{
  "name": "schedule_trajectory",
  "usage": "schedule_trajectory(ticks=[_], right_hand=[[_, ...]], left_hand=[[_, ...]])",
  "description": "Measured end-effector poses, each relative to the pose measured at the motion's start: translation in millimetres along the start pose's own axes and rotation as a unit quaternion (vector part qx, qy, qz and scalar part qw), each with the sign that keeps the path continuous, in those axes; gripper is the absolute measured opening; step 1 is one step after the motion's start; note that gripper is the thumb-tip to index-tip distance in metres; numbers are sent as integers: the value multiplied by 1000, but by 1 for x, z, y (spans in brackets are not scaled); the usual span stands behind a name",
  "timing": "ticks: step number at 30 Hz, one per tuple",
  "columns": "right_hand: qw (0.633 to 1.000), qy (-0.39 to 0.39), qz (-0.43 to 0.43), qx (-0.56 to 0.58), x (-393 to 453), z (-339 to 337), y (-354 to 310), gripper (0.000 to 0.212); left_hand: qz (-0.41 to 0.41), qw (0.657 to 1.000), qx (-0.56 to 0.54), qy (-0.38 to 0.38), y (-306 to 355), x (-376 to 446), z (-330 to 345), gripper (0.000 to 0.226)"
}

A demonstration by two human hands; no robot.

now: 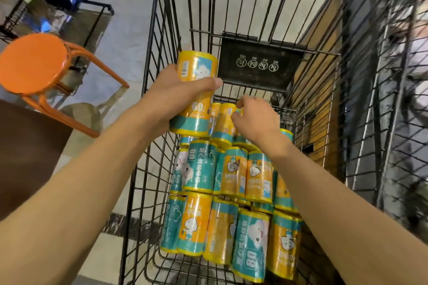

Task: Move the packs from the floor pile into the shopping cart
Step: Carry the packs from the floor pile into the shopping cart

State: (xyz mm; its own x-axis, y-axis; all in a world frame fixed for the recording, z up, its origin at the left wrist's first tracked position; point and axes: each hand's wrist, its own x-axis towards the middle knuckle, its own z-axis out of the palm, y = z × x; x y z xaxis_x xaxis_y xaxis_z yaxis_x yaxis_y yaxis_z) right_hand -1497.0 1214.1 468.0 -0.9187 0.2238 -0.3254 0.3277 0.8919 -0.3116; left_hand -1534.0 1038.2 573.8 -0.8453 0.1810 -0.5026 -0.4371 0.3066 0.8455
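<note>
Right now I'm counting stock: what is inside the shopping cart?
The shopping cart holds many yellow-and-teal packs lying piled. The left hand grips one pack above them; the right hand covers some. Lower layers are hidden.

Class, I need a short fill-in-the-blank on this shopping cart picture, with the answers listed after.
1. The left hand grips a yellow and teal ____.
2. The packs lie stacked inside the wire ____.
3. The stool beside the cart is ____ in colour.
4. The right hand reaches down to the packs ____ the cart.

Answers: pack; cart; orange; inside
</note>
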Motion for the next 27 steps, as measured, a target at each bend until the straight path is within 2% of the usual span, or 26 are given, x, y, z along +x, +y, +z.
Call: schedule_trajectory(ticks=[8,11,13,17,21,24,27], right_hand=[[996,73,-50,-26,-39,-47,21,27],[994,81,-64,-30,-46,-56,26,28],[994,83,-64,-30,-49,-59,28,28],[995,73,-58,-34,-55,-55,30,27],[996,72,-45,-39,-60,-50,30,28],[996,65,-36,-44,-64,-47,31,30],[996,60,-31,-51,-66,-44,32,32]], left_hand=[[-31,997,55,47,-34,43,17,74],[-12,985,162,58,-54,66,22,78],[3,961,269,63,-66,78,27,84],[-46,931,355,68,-93,95,41,102],[-50,912,403,55,-96,111,51,96],[-66,912,401,59,-100,122,54,102],[-79,905,414,53,-106,129,55,92]])
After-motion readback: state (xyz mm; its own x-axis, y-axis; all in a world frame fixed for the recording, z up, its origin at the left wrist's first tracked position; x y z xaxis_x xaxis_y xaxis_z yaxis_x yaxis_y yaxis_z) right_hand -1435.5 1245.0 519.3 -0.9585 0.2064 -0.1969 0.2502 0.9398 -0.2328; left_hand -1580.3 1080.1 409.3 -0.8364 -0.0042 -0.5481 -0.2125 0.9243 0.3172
